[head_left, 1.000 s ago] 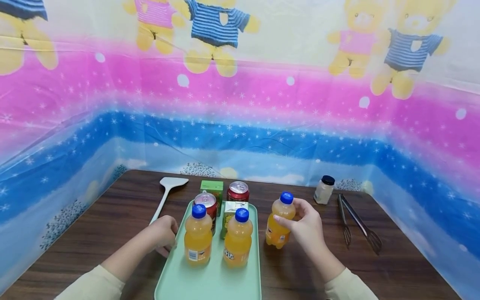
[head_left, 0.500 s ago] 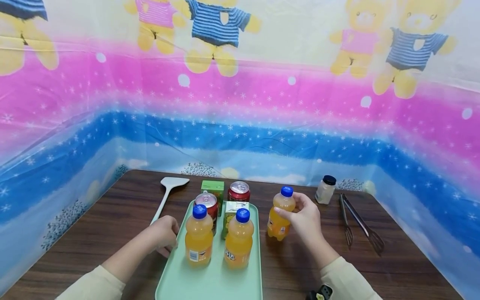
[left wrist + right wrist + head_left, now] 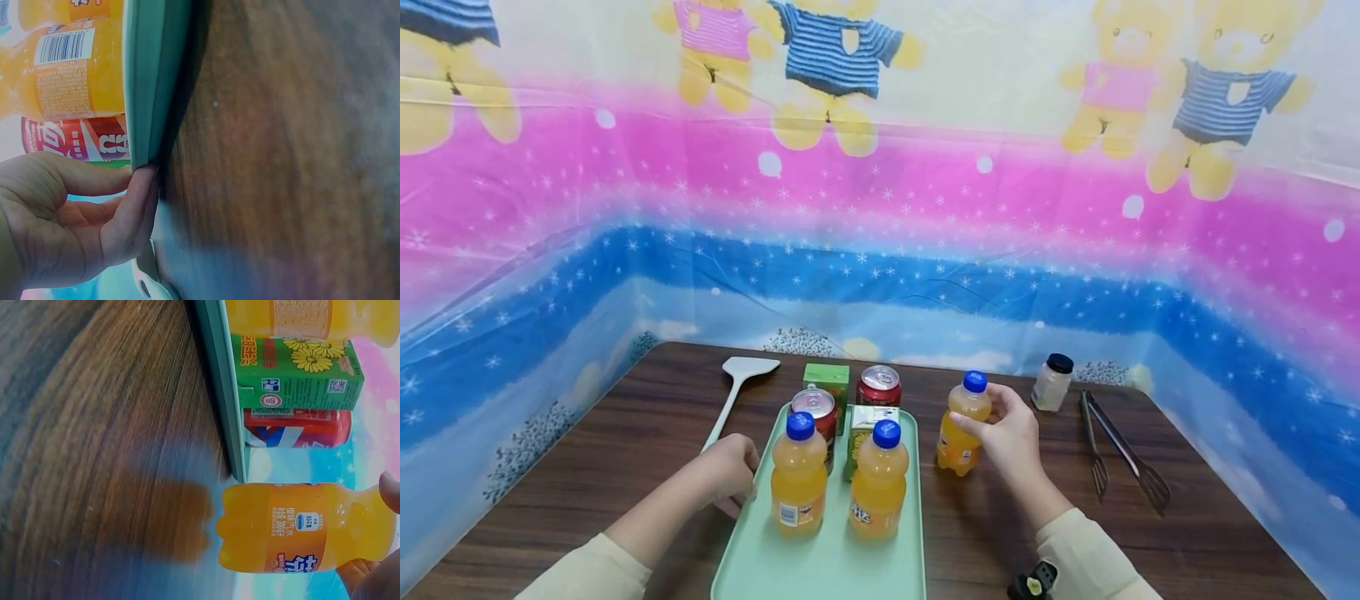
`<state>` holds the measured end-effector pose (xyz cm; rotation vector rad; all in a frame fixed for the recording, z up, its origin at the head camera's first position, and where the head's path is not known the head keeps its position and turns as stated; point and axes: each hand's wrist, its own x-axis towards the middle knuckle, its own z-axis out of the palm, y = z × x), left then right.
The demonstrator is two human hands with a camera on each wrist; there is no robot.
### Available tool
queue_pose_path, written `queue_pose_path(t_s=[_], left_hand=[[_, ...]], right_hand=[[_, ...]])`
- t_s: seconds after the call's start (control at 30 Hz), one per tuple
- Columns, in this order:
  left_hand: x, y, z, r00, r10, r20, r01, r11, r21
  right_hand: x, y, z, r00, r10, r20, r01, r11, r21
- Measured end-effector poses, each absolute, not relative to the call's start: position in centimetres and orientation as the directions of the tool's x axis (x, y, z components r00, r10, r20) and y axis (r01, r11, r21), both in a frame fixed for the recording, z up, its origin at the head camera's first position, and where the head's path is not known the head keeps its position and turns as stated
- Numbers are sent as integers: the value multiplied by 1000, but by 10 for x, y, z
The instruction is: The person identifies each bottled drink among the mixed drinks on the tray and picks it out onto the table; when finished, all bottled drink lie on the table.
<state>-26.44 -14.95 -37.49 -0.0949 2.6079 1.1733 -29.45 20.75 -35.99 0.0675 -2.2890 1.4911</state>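
Beside the right edge of the tray [image 3: 820, 571], the right grip [image 3: 1011, 435] pinches an upright orange bottle [image 3: 957, 443]. The left grip [image 3: 728, 468] pinches the tray's left rim.

1. The head view is bright, with soft, even light.
2. High up, the cloth wall [image 3: 880, 200] looks pale and washed out.
3. The silver can top [image 3: 880, 377] at the back shines.
4. The left wrist view is darker. A black shadow runs beside the tray [image 3: 149, 81].
5. There, the brown table [image 3: 281, 125] is fuzzy, with a blue and pink glow low down.
6. The right wrist view is dim too. The bottle [image 3: 250, 525] makes an orange reflection on the blurry wood, but its big letters look clear.
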Motion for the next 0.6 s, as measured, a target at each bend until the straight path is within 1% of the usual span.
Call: queue_pose_path(t_s=[0.27, 0.43, 0.6], left_hand=[[-266, -148, -376, -953, 26, -302, -210, 662, 720], [-265, -147, -376, -957, 38, -287, -187, 675, 713], [-263, -148, -372, -957, 30, -290, -193, 682, 705]], right_hand=[[-303, 215, -368, -911, 196, 363, -259, 411, -874], [-309, 218, -371, -914, 201, 352, -256, 387, -886], [-317, 218, -370, -917, 193, 349, -264, 361, -895]])
